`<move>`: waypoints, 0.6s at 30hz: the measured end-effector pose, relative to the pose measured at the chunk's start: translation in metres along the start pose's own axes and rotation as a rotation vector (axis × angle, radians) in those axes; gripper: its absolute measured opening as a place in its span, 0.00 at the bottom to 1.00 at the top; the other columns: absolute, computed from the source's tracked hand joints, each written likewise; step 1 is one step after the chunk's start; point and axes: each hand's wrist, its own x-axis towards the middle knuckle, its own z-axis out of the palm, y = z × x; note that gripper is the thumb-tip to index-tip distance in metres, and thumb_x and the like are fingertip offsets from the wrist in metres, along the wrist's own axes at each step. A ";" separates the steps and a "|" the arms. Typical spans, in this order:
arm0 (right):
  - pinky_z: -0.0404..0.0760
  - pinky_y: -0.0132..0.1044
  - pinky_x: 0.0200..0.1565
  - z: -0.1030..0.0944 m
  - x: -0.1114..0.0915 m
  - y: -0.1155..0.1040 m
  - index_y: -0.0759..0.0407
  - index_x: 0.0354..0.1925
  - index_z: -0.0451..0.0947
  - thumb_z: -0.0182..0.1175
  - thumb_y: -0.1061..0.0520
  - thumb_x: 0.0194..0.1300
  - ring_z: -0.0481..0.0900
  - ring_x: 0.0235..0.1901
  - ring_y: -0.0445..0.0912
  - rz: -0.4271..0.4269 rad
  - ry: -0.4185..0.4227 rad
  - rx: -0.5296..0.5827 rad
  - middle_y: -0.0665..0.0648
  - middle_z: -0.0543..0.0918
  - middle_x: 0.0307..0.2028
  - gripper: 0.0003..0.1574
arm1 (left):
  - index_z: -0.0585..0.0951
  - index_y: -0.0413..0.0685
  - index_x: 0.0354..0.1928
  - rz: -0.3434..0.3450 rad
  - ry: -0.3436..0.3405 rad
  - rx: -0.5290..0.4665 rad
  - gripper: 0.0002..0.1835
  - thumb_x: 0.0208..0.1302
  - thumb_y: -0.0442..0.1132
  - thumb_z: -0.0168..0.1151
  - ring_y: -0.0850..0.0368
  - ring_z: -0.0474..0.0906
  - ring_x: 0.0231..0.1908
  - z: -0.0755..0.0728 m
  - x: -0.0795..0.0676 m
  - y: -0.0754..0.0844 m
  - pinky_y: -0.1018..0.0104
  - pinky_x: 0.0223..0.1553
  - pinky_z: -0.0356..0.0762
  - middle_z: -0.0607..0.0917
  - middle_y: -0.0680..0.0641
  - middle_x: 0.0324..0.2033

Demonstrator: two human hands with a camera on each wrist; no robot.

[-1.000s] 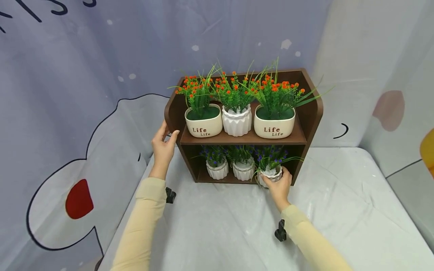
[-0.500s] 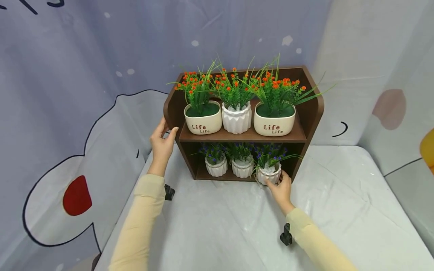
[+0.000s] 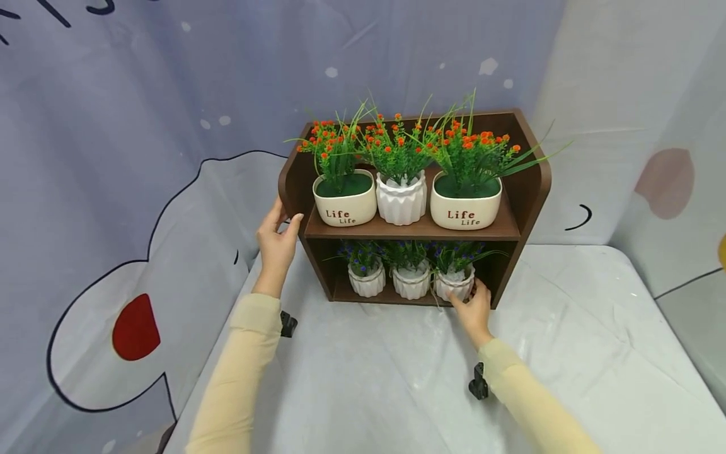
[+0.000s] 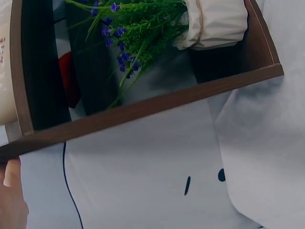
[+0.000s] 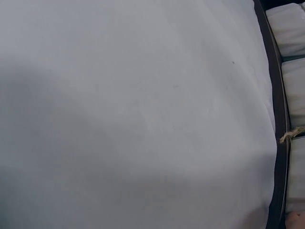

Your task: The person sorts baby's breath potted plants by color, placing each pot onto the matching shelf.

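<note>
In the head view my right hand (image 3: pixel 473 309) holds the right-hand pot of purple flowers (image 3: pixel 454 284), thumb on its front and fingers at its right side. That white fluted pot stands on the bottom level of a brown two-level wooden shelf (image 3: pixel 411 232), with twine hanging at its left. Only a fingertip (image 5: pixel 295 220) shows at the lower right corner of the right wrist view. My left hand (image 3: pixel 276 246) touches the shelf's left side, thumb at the front edge and fingers extended along the outside. A pot (image 4: pixel 217 24) with purple flowers shows in the left wrist view.
Beside the held pot stand two similar white pots (image 3: pixel 411 282) of purple flowers. On the upper level are two cream oval "Life" planters (image 3: pixel 346 209) and a white fluted pot (image 3: pixel 401 200), all with orange flowers. The shelf stands on a pale cloth (image 3: pixel 386 366), backed by a printed curtain.
The right-hand pot has moved back into the lower level, more upright and in line with the other two. My right hand moved with it. The left hand stays at the shelf's side.
</note>
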 end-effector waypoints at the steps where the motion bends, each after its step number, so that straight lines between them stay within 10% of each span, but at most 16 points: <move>1: 0.70 0.56 0.58 0.000 0.001 0.000 0.74 0.67 0.53 0.67 0.56 0.58 0.63 0.58 0.65 -0.002 0.001 -0.008 0.75 0.60 0.61 0.49 | 0.72 0.33 0.61 0.002 0.008 0.011 0.27 0.58 0.24 0.63 0.37 0.79 0.45 0.001 0.000 -0.004 0.89 0.35 0.72 0.82 0.29 0.43; 7: 0.64 0.59 0.61 -0.007 0.004 -0.001 0.76 0.65 0.55 0.68 0.54 0.56 0.59 0.60 0.66 -0.034 -0.032 -0.098 0.76 0.63 0.60 0.50 | 0.74 0.39 0.62 -0.004 0.009 0.057 0.27 0.59 0.29 0.65 0.42 0.81 0.45 0.003 -0.002 -0.015 0.88 0.36 0.73 0.83 0.34 0.44; 18: 0.68 0.60 0.58 -0.042 0.006 -0.023 0.76 0.67 0.53 0.62 0.46 0.63 0.63 0.60 0.67 -0.121 -0.242 -0.270 0.77 0.60 0.62 0.50 | 0.72 0.37 0.60 -0.076 -0.033 0.115 0.27 0.58 0.33 0.67 0.42 0.79 0.47 0.001 -0.009 -0.011 0.49 0.43 0.82 0.80 0.34 0.48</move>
